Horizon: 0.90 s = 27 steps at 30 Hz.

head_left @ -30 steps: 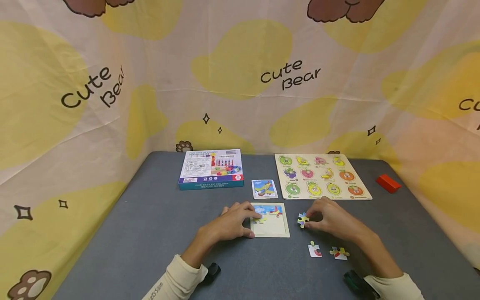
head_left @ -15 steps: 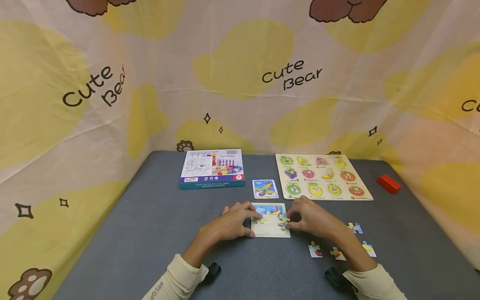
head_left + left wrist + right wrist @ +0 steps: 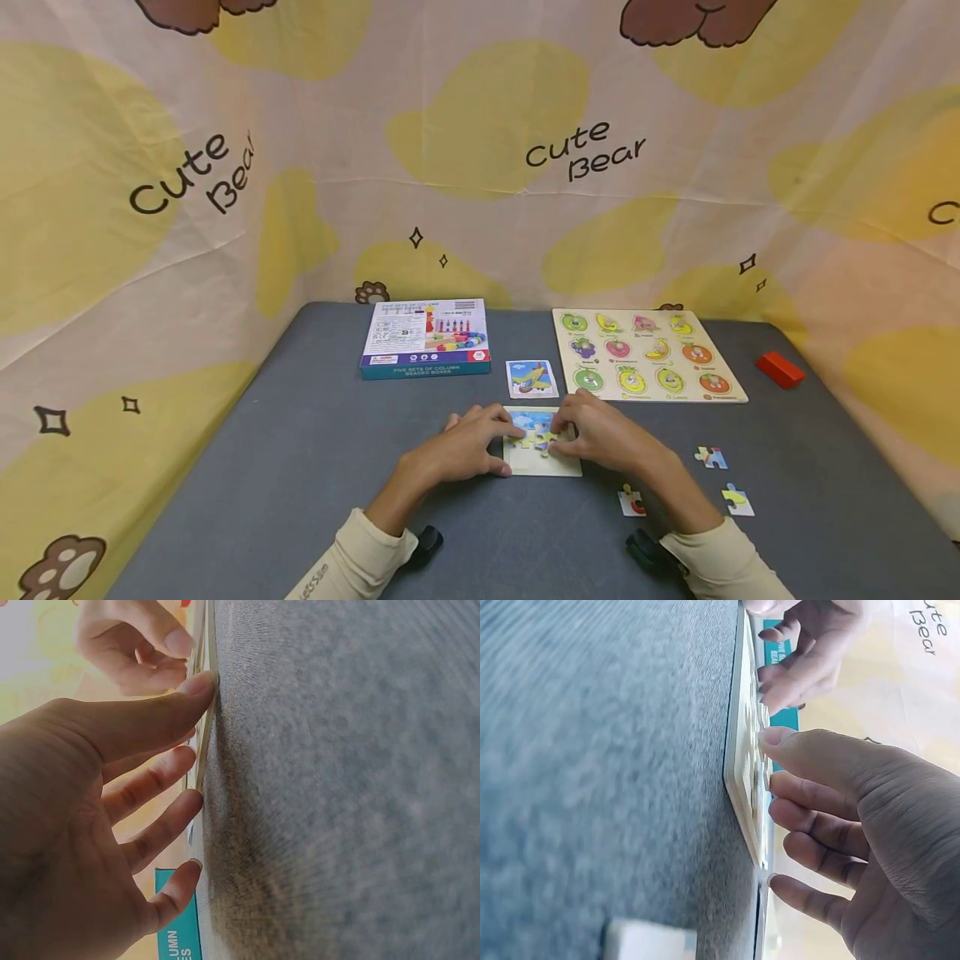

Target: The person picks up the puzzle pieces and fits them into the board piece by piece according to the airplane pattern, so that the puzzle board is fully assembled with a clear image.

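A small square puzzle tray (image 3: 564, 465) lies at the middle of the table, its top row showing blue sky pieces. My left hand (image 3: 459, 446) rests at its left side, thumb on the near-left edge and index finger over the pieces. In the left wrist view its other fingers spread loosely along the edge. My right hand (image 3: 603, 431) pinches a jigsaw piece (image 3: 543, 444) between thumb and fingers, over the tray's middle. Part of that piece is covered by the fingertips. Loose jigsaw pieces (image 3: 711, 457) lie right of the tray, one partly behind the right forearm.
Behind the tray lies a picture card (image 3: 532, 379) with a yellow plane. A flat box (image 3: 424, 337) stands back left and a fruit board (image 3: 649, 356) back right. Farther right is a red block (image 3: 780, 369). A printed cloth (image 3: 480, 125) hangs around the table.
The right hand has carried the jigsaw piece leftward from beside the tray to over its middle. My left hand has kept its place.
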### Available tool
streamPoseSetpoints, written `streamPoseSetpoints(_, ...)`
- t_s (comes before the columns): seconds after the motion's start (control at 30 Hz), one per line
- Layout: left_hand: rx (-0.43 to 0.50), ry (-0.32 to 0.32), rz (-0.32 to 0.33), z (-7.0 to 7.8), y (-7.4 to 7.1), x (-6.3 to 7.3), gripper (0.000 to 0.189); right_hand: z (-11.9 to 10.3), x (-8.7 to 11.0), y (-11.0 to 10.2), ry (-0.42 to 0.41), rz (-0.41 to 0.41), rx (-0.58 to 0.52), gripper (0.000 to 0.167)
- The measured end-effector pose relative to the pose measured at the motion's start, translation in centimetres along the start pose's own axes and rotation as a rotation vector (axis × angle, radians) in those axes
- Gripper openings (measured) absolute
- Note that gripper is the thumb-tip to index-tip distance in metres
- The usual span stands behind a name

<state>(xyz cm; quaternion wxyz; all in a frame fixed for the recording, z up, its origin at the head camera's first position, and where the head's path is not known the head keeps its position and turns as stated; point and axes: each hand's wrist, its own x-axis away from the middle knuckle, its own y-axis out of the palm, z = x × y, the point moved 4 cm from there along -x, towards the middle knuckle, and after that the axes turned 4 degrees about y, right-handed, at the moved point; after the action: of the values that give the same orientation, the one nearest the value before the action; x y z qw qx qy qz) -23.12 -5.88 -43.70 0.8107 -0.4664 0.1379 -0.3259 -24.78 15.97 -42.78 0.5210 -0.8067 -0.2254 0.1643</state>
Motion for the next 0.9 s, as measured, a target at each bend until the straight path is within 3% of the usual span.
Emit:
streamPoseSetpoints(0.3, -0.007, -0.002, 0.001, -0.2, 0.1, -0.1, 0.053, -0.2, -0.6, 0.6, -0.024, 0.016, 0.004, 0.017)
streamPoseSetpoints(0.57, 0.001, 0.025, 0.008, -0.1, 0.1, -0.1, 0.052, -0.2, -0.6, 0.7, -0.027, -0.003, -0.016, 0.015)
streamPoseSetpoints(0.63, 0.016, 0.038, 0.027, -1.0, 0.7, -0.4, 0.052, -0.3, -0.6, 0.7, -0.031, -0.007, -0.02, 0.015)
streamPoseSetpoints(0.83, 0.029, 0.037, 0.021, -0.7, 0.4, -0.2, 0.052, -0.6, -0.6, 0.8, -0.052, -0.008, -0.01, 0.017)
streamPoseSetpoints(0.9, 0.006, 0.064, 0.026, -0.9, 0.5, -0.3, 0.052, -0.7, -0.6, 0.8, -0.055, -0.001, 0.004, 0.017)
